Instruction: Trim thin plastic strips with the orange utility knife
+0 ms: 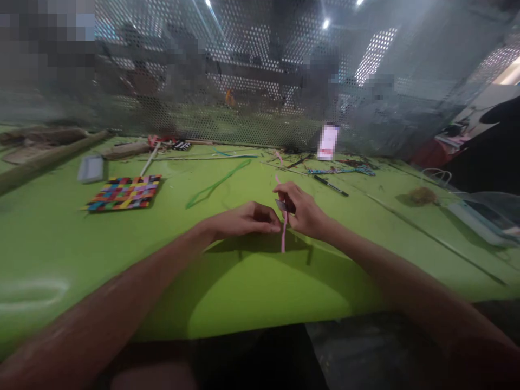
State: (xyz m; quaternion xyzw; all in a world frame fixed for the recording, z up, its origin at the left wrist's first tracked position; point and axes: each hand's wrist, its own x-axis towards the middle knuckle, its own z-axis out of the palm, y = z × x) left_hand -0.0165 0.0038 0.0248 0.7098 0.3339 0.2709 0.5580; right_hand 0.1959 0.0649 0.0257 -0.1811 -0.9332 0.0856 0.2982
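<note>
Pale rectangular box (90, 169) is sitting just behind the flat, multicoloured, checkered woven mat (124, 193); long, bright-green strip (216, 186) is lying to the mat's right; slim black pen (331, 186), farther right.

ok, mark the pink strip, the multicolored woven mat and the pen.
Pink strip (284, 234): head view, on its lower stretch.
Multicolored woven mat (125, 193): head view, middle of its checkered top.
Pen (331, 186): head view, middle of the barrel.
</note>
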